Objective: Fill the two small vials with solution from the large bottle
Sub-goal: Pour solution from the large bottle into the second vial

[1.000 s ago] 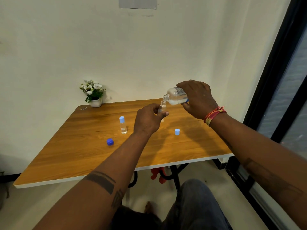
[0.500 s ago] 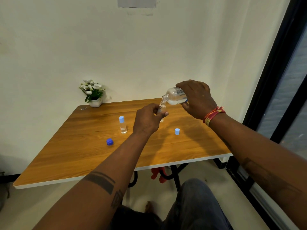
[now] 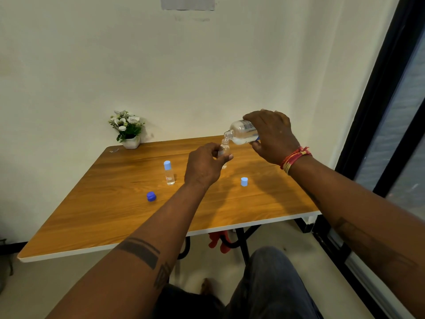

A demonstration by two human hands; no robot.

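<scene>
Your left hand [image 3: 204,166] is pinching the open vial [image 3: 224,150] above the desk [image 3: 115,203]; your right hand [image 3: 272,137] is wrapping the tilted large bottle [image 3: 243,132], mouths seemingly touching. Both are looking light and slick, so grip mid-body.

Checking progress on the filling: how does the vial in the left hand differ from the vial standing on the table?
The held vial is uncapped; the standing vial wears a light blue cap. The held vial is lifted under the large bottle; the standing vial rests untouched on the table. Both are small and clear.
</scene>
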